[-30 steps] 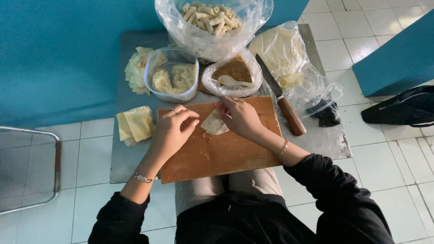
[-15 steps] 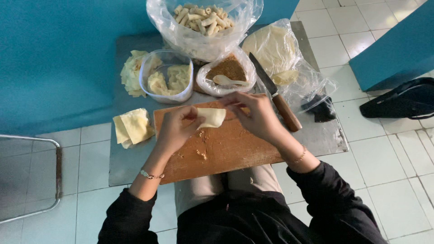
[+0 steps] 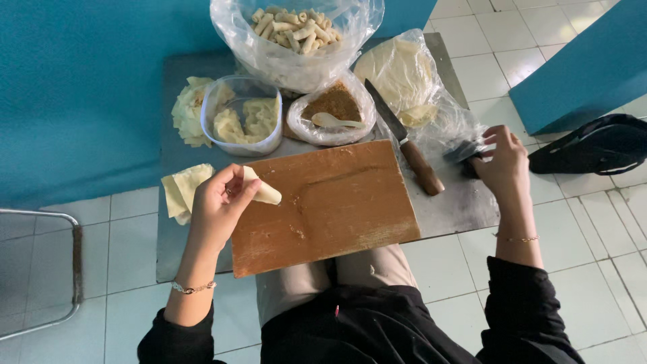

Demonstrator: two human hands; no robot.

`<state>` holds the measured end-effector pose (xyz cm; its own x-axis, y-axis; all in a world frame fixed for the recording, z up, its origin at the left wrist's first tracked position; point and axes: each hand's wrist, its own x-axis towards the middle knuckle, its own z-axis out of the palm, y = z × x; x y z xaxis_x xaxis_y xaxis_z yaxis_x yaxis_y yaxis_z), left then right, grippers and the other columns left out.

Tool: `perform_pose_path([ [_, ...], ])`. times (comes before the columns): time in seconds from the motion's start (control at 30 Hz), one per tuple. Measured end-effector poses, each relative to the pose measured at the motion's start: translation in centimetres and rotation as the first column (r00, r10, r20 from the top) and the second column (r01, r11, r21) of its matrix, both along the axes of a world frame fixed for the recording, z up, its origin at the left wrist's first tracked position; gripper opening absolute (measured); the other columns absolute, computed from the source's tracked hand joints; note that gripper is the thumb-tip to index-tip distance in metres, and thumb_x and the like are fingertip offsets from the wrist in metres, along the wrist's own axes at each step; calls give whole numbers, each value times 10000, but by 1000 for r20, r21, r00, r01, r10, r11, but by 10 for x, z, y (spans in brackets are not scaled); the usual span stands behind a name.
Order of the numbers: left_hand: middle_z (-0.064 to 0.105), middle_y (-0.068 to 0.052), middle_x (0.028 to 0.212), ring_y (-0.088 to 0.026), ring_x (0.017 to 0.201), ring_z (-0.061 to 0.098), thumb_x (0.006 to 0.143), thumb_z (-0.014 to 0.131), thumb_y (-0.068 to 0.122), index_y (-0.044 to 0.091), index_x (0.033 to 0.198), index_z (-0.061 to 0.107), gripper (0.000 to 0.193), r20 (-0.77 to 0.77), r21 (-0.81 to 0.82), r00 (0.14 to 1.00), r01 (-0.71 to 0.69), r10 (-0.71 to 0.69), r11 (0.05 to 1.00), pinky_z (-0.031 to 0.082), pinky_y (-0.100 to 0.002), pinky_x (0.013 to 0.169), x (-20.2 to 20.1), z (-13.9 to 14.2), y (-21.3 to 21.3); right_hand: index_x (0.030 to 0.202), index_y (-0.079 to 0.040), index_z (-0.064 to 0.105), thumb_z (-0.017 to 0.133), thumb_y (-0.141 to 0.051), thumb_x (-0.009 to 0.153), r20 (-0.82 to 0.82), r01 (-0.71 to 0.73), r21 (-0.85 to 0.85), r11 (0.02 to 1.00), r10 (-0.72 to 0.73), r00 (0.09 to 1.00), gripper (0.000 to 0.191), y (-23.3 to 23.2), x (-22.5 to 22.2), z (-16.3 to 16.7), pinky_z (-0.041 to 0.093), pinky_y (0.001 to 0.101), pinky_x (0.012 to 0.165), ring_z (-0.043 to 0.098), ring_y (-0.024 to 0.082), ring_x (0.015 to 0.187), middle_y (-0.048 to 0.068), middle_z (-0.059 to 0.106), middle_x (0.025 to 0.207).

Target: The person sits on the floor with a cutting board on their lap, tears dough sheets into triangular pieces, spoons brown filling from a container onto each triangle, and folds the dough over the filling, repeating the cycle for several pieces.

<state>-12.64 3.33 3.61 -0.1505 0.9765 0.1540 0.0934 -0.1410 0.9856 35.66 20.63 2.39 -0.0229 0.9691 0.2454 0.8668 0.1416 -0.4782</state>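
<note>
A: While the left hand (image 3: 219,205) pinches the rolled wrap (image 3: 265,194) at the left edge of the wooden board (image 3: 330,202), nothing else sits on that board. Low metal table (image 3: 458,202) carries everything. Far side: big clear bag of finished rolls (image 3: 293,30). Right of it: bagged stack of round wrappers (image 3: 397,71).

B: Grip?

A: Thumb and fingertips closed on one end of the roll, rest of it sticking out right over the board. Right hand (image 3: 505,162) is off at the right edge of the table, fingers curled onto a dark thing (image 3: 465,156) under loose plastic. Can't tell what it is or how firmly it's held.

B: Advice for handling the roll?

A: My read: keep the pinch light and on the seam so it doesn't unwrap; support it from below if it droops. Mind the knife (image 3: 404,138), lying just right of the board, blade pointing far.

B: Other bits?

A: Tub of pale scraps (image 3: 242,125) far-left, bowl of brown filling (image 3: 333,108) with a spoon (image 3: 333,121), cut wrapper pieces (image 3: 182,192) left of the hand.
</note>
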Motion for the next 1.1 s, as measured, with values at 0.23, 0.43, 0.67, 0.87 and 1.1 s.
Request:
perform_pose_path([
  [0.23,619,65,851,2,791,544,982,711,138,32,957,642,128,12,-34,999,-44,45,998,450,-183,708,-2,2,-7,1202,-7,700,801,60,823,198,-114,469,876,21,980,397,-20,42,59,610,281,708,749,242,914,180,691,1171],
  [0.43,588,66,839,7,781,498,1004,721,155,31,932,623,174,-20,5,999,-34,34,999,422,-180,689,-6,3,-11,1148,-56,754,711,48,860,92,11,566,824,-77,993,309,-11,36,81,613,258,789,762,187,932,109,758,1027],
  [0.67,584,51,799,0,748,490,1020,701,168,27,915,625,192,-73,-10,993,-88,87,996,400,-183,658,-5,16,-11,1196,-51,654,644,97,830,-230,-421,7,907,411,882,395,-30,-91,73,638,336,805,762,190,1010,93,764,1094],
  [0.87,614,56,856,15,800,525,996,707,146,28,924,591,180,-10,84,996,-91,92,992,425,-169,694,-3,25,-14,1264,-101,709,619,70,807,-84,-777,139,614,789,609,496,-38,-235,28,587,392,942,715,367,1038,168,707,1185],
  [1.1,593,46,816,-1,746,464,992,712,150,26,921,581,194,-104,66,975,-192,198,979,370,-167,650,-6,28,-33,1313,-85,664,735,-93,808,-126,-898,-28,438,890,438,510,-86,-266,-1,457,429,1100,562,358,1243,162,609,1326],
])
